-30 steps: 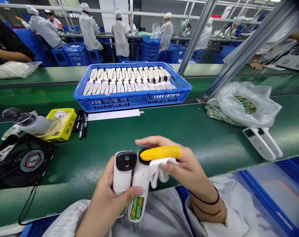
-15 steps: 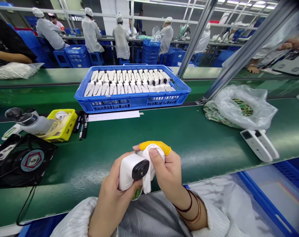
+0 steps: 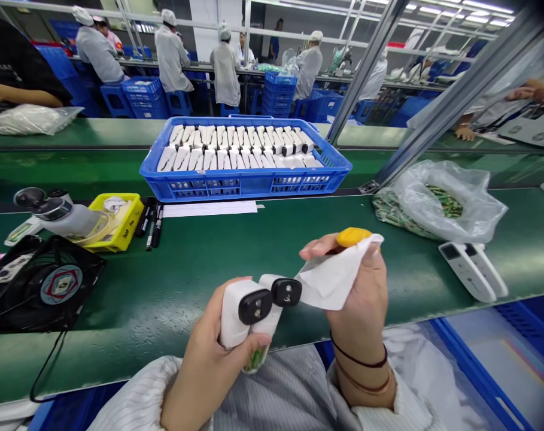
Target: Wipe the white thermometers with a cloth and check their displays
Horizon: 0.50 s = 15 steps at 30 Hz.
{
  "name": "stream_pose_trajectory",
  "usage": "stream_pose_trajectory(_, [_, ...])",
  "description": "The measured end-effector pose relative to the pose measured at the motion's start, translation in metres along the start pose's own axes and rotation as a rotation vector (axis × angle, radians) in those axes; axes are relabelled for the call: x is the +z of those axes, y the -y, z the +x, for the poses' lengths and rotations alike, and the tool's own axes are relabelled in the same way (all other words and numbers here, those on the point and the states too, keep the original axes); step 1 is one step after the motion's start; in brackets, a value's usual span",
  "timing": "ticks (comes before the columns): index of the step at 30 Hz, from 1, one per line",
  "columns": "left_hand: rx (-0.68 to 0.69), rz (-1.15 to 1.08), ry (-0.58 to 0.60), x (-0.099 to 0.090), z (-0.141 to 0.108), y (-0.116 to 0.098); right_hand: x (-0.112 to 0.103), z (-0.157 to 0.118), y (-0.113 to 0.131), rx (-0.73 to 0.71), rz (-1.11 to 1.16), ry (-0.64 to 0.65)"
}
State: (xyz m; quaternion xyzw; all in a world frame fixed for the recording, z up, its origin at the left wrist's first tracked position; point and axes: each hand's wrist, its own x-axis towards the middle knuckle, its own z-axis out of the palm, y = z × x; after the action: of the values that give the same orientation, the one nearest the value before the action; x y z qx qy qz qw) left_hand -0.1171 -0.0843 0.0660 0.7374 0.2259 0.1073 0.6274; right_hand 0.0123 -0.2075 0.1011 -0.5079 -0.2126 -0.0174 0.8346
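Note:
Two white remote controls (image 3: 237,314) with black oval ends are held side by side in my left hand (image 3: 204,359), fingers wrapped round them. Green shows at the lower end of one. My right hand (image 3: 361,293) pinches a white cloth (image 3: 330,280) and is raised to the right of the remote controls. One of its fingers wears a yellow finger cot (image 3: 353,236). The cloth hangs loose, with its left edge close to the black end of the right-hand remote control.
A blue crate (image 3: 245,187) with rows of white units stands ahead. To the left are a yellow basket (image 3: 123,236), a pump bottle (image 3: 74,224), markers (image 3: 155,226) and a black fan (image 3: 51,287). A plastic bag (image 3: 473,203) and white remote controls (image 3: 469,272) lie right.
My right hand has moved right and up, drawing the cloth away from the remote controls. The second remote control's black end is now uncovered. My left hand keeps its hold.

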Motion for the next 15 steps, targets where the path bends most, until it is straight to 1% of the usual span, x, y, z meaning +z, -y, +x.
stream_pose_trajectory(1, [-0.027, -0.052, 0.05, -0.001, 0.003, -0.002, 0.0, -0.001, 0.003, -0.044, -0.06, 0.048])
stream_pose_trajectory(2, [-0.034, -0.103, 0.09, -0.001, 0.005, -0.003, 0.001, -0.002, 0.007, -0.089, -0.134, 0.135])
stream_pose_trajectory(4, [-0.027, -0.189, 0.136, -0.002, 0.008, -0.004, 0.006, -0.005, 0.011, -0.21, -0.339, 0.405])
stream_pose_trajectory(6, [-0.004, -0.238, 0.153, -0.001, 0.01, -0.002, 0.011, -0.008, 0.012, -0.343, -0.57, 0.676])
stream_pose_trajectory(7, [0.008, -0.24, 0.154, -0.001, 0.01, -0.001, 0.014, -0.009, 0.01, -0.384, -0.66, 0.758])
stream_pose_trajectory(8, [0.013, -0.231, 0.156, 0.0, 0.01, 0.001, 0.016, -0.01, 0.008, -0.394, -0.725, 0.78])
stream_pose_trajectory(9, [0.009, -0.217, 0.163, 0.0, 0.01, 0.002, 0.017, -0.009, 0.005, -0.358, -0.757, 0.756])
stream_pose_trajectory(10, [0.0, -0.201, 0.18, 0.0, 0.01, 0.004, 0.018, -0.008, 0.002, -0.272, -0.746, 0.695])
stream_pose_trajectory(11, [-0.015, -0.183, 0.203, -0.001, 0.009, 0.005, 0.018, -0.006, 0.0, -0.147, -0.692, 0.61])
stream_pose_trajectory(13, [-0.039, -0.15, 0.234, -0.002, 0.007, 0.006, 0.016, -0.001, -0.003, 0.115, -0.499, 0.407])
stream_pose_trajectory(14, [-0.044, -0.126, 0.234, -0.002, 0.007, 0.006, 0.014, 0.002, -0.002, 0.184, -0.385, 0.296])
stream_pose_trajectory(15, [-0.046, -0.093, 0.224, -0.002, 0.006, 0.005, 0.012, 0.004, -0.002, 0.195, -0.297, 0.196])
